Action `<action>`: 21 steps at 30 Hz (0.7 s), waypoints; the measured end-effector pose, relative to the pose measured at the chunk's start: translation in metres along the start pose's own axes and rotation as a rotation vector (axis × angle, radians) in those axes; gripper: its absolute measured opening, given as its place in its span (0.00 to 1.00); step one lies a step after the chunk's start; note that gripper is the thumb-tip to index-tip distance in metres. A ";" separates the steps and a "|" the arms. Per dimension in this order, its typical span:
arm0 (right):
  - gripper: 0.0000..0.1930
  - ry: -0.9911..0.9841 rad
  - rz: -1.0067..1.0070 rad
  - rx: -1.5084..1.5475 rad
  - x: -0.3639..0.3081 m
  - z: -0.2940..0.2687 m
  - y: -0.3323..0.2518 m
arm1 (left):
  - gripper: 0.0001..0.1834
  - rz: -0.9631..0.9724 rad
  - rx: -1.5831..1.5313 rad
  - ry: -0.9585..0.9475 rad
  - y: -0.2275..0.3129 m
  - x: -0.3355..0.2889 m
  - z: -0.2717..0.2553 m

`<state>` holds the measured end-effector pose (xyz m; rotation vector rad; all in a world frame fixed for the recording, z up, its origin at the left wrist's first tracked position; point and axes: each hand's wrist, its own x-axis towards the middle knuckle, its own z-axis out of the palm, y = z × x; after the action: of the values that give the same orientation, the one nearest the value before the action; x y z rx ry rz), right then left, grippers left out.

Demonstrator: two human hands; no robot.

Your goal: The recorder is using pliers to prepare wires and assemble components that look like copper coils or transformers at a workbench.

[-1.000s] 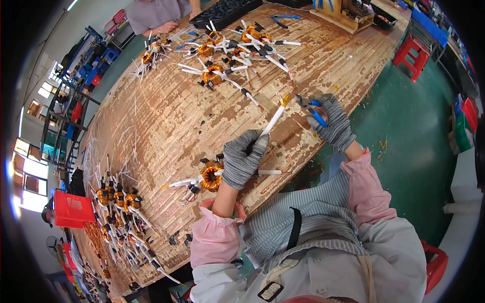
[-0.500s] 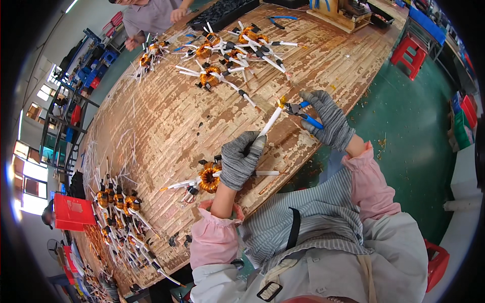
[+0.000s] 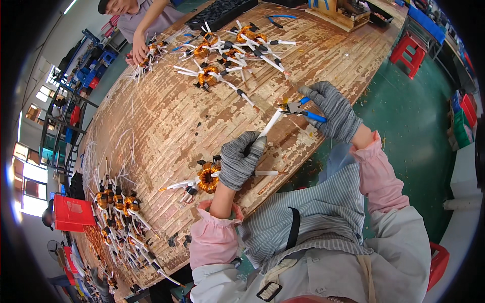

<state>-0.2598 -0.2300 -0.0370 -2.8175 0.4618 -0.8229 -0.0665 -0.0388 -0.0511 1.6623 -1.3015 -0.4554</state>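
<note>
The left hand [image 3: 241, 162] is closed around a copper coil's [image 3: 207, 177] stiff white lead [image 3: 269, 123]. The right hand [image 3: 331, 110] squeezes blue-handled cutters [image 3: 298, 108] at its tip. The coil looks heavy; hold the lead close.

A worn wooden workbench [image 3: 166, 116] carries copper coils [image 3: 208, 77], white wire scraps [image 3: 108, 156] and a black tray [image 3: 222, 12].

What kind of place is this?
Probably a small factory workshop: a long worn wooden workbench covered with copper wire coils, gloved hands working with blue-handled pliers, and another person at the far end.
</note>
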 end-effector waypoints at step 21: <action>0.14 0.148 0.126 0.204 -0.019 0.055 0.022 | 0.11 -0.054 0.200 -0.015 0.001 0.004 0.009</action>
<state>-0.2501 -0.2405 -0.0972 -2.5255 0.5382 -0.9950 -0.0726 -0.0462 -0.0538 1.8666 -1.3518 -0.3804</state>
